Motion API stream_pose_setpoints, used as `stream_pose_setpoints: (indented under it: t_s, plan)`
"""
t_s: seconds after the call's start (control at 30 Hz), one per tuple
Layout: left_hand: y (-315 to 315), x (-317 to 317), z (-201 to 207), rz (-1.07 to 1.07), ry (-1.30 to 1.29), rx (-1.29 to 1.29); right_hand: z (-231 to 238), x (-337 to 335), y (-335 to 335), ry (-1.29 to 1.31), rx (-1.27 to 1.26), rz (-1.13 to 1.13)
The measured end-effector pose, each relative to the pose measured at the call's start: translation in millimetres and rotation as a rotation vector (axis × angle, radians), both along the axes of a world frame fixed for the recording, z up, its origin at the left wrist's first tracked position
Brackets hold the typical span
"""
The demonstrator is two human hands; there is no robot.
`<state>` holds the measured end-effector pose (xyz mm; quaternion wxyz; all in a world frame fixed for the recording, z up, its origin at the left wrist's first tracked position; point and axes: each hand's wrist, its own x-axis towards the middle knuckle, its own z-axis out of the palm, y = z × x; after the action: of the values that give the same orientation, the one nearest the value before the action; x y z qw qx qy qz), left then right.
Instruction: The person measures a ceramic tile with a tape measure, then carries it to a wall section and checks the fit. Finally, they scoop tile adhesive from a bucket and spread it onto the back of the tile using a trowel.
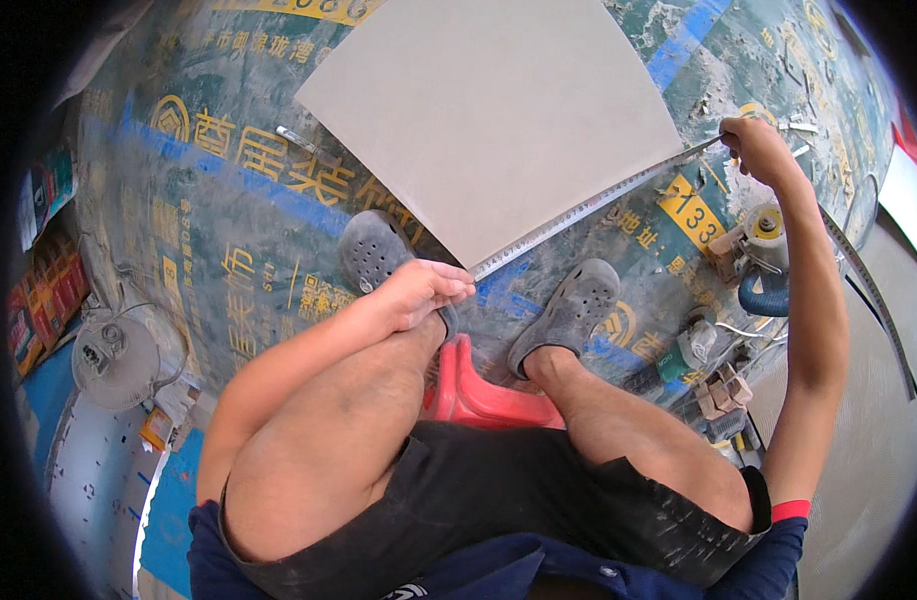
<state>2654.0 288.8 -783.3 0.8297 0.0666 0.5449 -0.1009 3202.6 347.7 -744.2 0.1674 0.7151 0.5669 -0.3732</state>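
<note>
A large pale grey tile (499, 120) lies flat on the floor in front of me. Along its near right edge runs a tape measure (589, 208), its blade stretched between my hands. My left hand (429, 291) pinches the blade's end at the tile's nearest corner. Beyond the tile's right corner, my right hand (759, 150) is closed on the blade, which continues past my forearm and curves down at the right. The tape's case does not show clearly.
Green floor sheeting (259, 240) with yellow print covers the floor. To the right lie an angle grinder (764, 240) and a green power tool (679, 358). A red plastic stool (499, 400) is beneath me, a dusty round bucket (114, 360) at left, a white marker (297, 138) left of the tile.
</note>
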Motion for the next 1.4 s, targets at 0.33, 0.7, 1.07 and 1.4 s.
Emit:
stream_pose_setpoints:
  t_s: [0.33, 0.7, 1.07, 1.4]
  plan:
    - [6.0, -4.2, -0.8, 0.057, 0.01, -0.031, -7.0, -9.6, -2.3, -0.315, 0.007, 0.334]
    - [17.3, 10.9, 6.7, -0.014, 0.053, -0.067, 10.1, -10.4, 5.0, -0.28, 0.042, 0.265]
    - [17.8, 8.9, 6.5, 0.026, 0.044, -0.097, 10.4, -20.2, 11.5, -0.278, 0.12, 0.251]
    - [18.9, 11.0, 8.9, 0.006, 0.038, -0.086, 11.7, -18.6, 5.1, -0.228, 0.135, 0.154]
